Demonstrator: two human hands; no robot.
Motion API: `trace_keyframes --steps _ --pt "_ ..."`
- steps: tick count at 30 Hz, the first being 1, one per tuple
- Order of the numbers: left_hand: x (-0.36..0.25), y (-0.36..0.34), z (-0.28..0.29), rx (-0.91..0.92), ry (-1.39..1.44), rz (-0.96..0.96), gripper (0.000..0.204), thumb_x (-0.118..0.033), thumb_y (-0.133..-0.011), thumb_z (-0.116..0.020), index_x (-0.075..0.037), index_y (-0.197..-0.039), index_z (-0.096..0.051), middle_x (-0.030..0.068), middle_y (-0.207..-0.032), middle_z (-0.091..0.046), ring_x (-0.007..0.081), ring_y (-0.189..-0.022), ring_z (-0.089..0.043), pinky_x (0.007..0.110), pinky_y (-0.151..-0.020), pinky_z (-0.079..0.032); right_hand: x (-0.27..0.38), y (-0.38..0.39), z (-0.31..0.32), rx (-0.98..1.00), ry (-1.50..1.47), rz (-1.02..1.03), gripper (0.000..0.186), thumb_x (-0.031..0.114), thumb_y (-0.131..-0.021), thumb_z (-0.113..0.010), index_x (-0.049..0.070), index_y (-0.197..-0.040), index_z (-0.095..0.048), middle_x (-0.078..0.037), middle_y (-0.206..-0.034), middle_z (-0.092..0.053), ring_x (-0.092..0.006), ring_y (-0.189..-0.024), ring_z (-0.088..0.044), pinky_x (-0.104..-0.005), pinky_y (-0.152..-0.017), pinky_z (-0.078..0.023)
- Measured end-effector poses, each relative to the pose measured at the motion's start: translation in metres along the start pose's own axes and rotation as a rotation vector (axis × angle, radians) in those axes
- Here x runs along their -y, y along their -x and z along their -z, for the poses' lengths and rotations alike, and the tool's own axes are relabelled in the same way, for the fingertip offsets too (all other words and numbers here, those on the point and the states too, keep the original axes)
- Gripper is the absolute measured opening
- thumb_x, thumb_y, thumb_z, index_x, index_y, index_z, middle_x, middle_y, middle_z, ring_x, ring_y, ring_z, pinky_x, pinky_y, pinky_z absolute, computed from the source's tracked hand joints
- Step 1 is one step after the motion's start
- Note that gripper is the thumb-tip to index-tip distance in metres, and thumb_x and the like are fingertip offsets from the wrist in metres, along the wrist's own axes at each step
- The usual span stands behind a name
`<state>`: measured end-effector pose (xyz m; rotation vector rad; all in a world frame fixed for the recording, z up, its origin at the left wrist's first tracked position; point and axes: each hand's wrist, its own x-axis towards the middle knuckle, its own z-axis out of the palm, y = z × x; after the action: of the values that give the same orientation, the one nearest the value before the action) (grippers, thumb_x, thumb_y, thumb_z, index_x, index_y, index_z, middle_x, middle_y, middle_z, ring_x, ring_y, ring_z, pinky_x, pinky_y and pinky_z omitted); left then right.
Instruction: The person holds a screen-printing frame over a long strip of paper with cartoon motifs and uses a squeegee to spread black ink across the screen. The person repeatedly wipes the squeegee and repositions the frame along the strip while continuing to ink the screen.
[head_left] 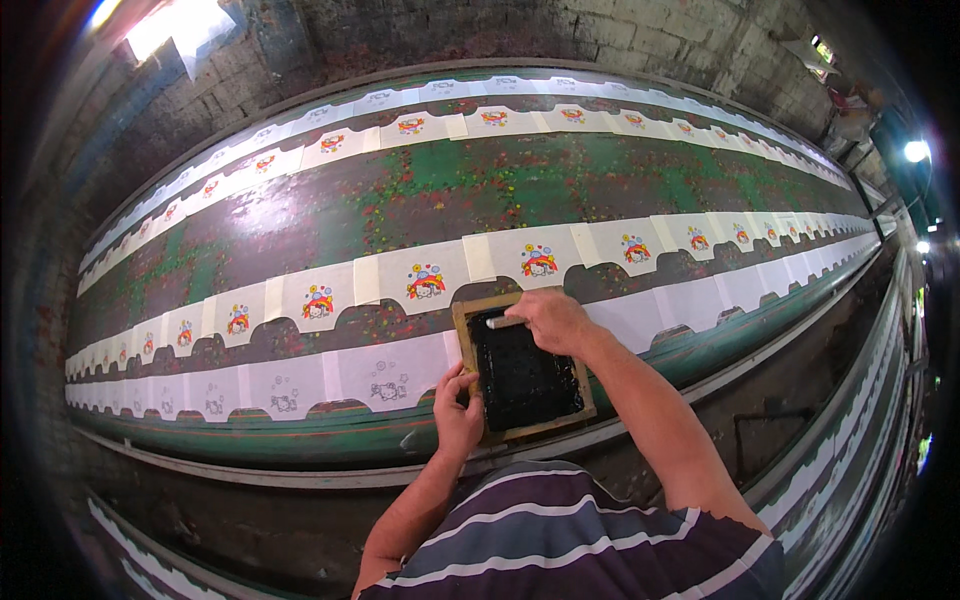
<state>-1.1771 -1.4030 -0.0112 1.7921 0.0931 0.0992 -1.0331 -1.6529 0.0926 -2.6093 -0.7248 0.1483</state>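
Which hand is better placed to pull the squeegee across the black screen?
Right. The right hand already closes its grip on the white-handled squeegee at the far end of the wooden-framed black printing screen. The left hand clasps the frame's near left edge.

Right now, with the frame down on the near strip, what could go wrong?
1. The left hand grips only the frame edge; if it slips mid-stroke, the print may smear.
2. The right hand holds the squeegee over black ink; drips could spot the white strip.
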Motion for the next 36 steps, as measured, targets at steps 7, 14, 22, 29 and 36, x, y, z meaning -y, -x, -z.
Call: trace_keyframes --steps 7,14,22,29,36 --pt "-0.008 -0.003 0.002 0.033 0.003 0.029 0.039 0.01 -0.089 -0.074 -0.003 -0.125 -0.079 0.0219 -0.155 -0.063 0.0379 -0.144 -0.065 0.045 -0.118 -0.053 0.008 -0.002 0.002 0.095 0.021 -0.035 0.043 -0.001 -0.091 -0.07 0.013 -0.129 -0.084 -0.017 -0.115 -0.078 -0.0401 -0.117 -0.074 -0.0528 -0.105 -0.059" --pt "-0.003 -0.004 0.001 0.028 0.038 0.054 0.04 0.012 -0.089 -0.075 -0.004 -0.126 -0.079 0.0215 -0.155 -0.062 0.0376 -0.142 -0.065 0.044 -0.118 -0.053 0.038 0.054 -0.009 0.096 0.046 0.045 0.044 -0.003 -0.088 -0.067 0.013 -0.126 -0.084 -0.014 -0.108 -0.075 -0.0395 -0.105 -0.071 -0.0519 -0.098 -0.059" --pt "0.005 0.0 -0.008 -0.041 0.011 -0.069 0.048 0.01 -0.09 -0.074 -0.005 -0.135 -0.075 0.0233 -0.159 -0.06 0.0403 -0.144 -0.062 0.047 -0.121 -0.05 0.082 0.131 -0.026 0.032 0.024 0.048 0.042 0.005 -0.089 -0.075 0.015 -0.129 -0.082 -0.01 -0.113 -0.072 -0.0348 -0.109 -0.069 -0.0498 -0.099 -0.056" --pt "0.0 0.012 -0.014 -0.041 -0.142 -0.176 0.05 0.009 -0.087 -0.075 -0.006 -0.135 -0.076 0.0269 -0.163 -0.057 0.0442 -0.15 -0.056 0.051 -0.126 -0.044 0.099 0.17 -0.031 0.012 -0.043 0.019 0.048 0.014 -0.086 -0.087 0.013 -0.133 -0.078 -0.01 -0.13 -0.07 -0.0342 -0.128 -0.065 -0.0506 -0.109 -0.053" --pt "-0.014 0.013 -0.02 -0.072 -0.202 -0.156 0.05 0.015 -0.081 -0.071 -0.008 -0.124 -0.079 0.0251 -0.164 -0.058 0.0434 -0.153 -0.054 0.051 -0.128 -0.043 0.064 0.203 -0.046 -0.528 -0.182 -0.252 0.047 0.02 -0.094 -0.089 0.009 -0.137 -0.076 -0.016 -0.142 -0.07 -0.037 -0.136 -0.065 -0.0507 -0.115 -0.052"
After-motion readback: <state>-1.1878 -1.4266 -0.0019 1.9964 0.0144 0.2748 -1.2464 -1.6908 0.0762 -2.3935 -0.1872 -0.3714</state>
